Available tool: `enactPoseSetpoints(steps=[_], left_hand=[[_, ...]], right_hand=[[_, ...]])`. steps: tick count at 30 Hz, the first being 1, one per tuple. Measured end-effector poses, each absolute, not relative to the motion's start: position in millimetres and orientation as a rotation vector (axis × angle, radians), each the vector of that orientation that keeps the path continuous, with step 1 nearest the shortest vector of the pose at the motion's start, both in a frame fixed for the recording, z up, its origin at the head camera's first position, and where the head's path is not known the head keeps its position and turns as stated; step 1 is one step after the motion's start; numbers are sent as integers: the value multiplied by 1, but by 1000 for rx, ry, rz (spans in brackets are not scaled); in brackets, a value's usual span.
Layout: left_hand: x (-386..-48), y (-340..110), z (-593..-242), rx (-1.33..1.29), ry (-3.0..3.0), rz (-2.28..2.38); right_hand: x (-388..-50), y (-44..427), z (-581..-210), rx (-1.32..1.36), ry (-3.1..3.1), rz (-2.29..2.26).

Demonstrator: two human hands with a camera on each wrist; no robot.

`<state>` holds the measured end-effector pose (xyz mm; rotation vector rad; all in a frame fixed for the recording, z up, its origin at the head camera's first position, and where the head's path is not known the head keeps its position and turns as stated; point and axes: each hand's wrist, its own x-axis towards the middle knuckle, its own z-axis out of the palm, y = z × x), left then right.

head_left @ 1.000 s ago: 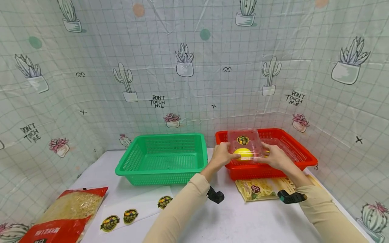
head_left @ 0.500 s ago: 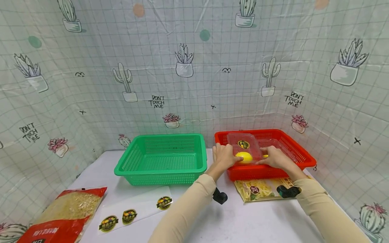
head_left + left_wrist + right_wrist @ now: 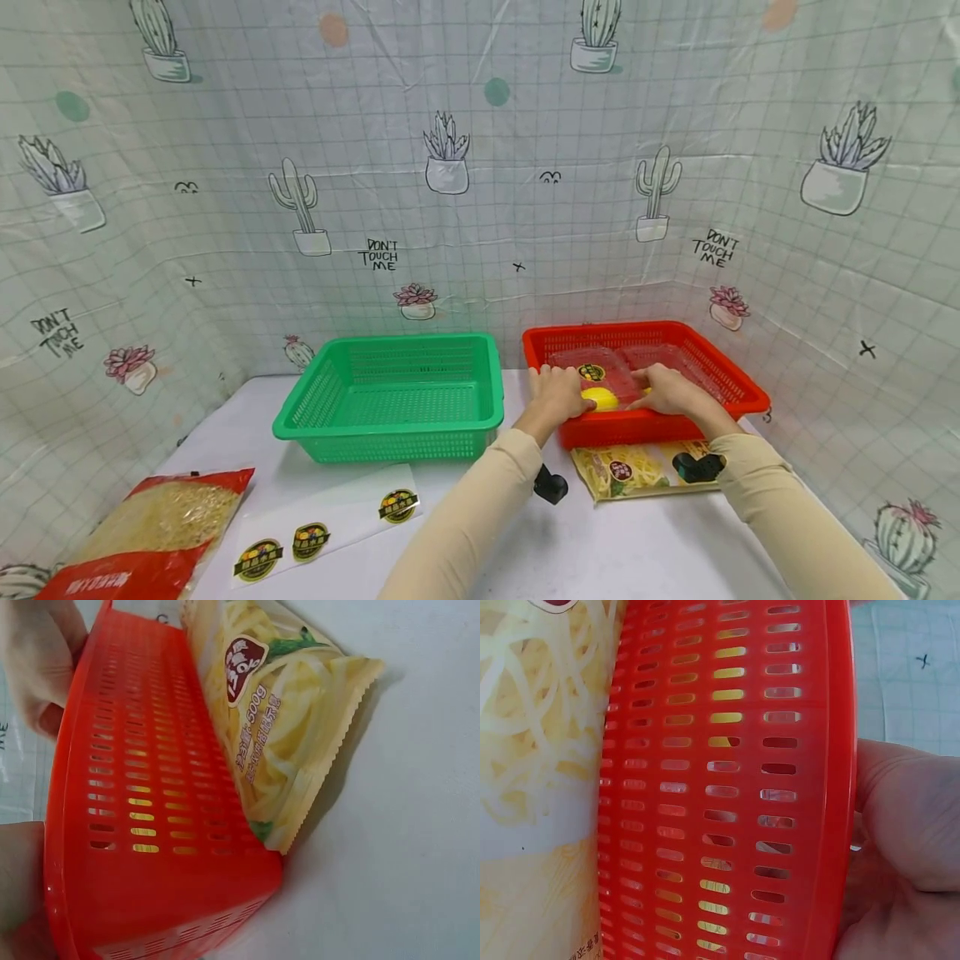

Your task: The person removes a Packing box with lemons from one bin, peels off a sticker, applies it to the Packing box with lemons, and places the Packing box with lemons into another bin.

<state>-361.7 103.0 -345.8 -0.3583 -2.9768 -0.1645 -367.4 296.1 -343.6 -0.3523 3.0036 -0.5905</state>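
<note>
A clear plastic fruit box (image 3: 611, 364) with a round black and gold label sits low inside the red basket (image 3: 637, 431). Behind its near side a yellow fruit like a lemon (image 3: 601, 400) shows. My left hand (image 3: 556, 395) holds the box at its left side, thumb towards the near face. At the other side my right hand (image 3: 667, 390) grips it, fingertips partly hidden inside the basket. Both wrist views look at the outside of the basket wall; yellow shows through its slots, and the right hand's thumb side (image 3: 915, 817) appears just past the rim.
Another clear box (image 3: 678, 360) lies in the basket's right part. A noodle-like food packet (image 3: 626, 471) lies before the basket. To the left are a green basket (image 3: 405, 446), a label sheet (image 3: 345, 500) with several round stickers, and a red-ended bag (image 3: 161, 517).
Both hands have lowered the box from above the rim down into the red basket, its lid going from tilted up to flatter. The head view has shifted slightly.
</note>
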Motion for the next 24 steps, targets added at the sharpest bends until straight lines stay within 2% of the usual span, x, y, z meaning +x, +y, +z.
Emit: enactPoseSetpoints(steps=[15,24], left_hand=[[-361,98,-354,-434,-2868,-151],[-357,71,-344,-733,-2804,-370]], right_hand=[[-369,292,-346,-315,3004,-564],[-366,289,-346,-241,3050,-583]])
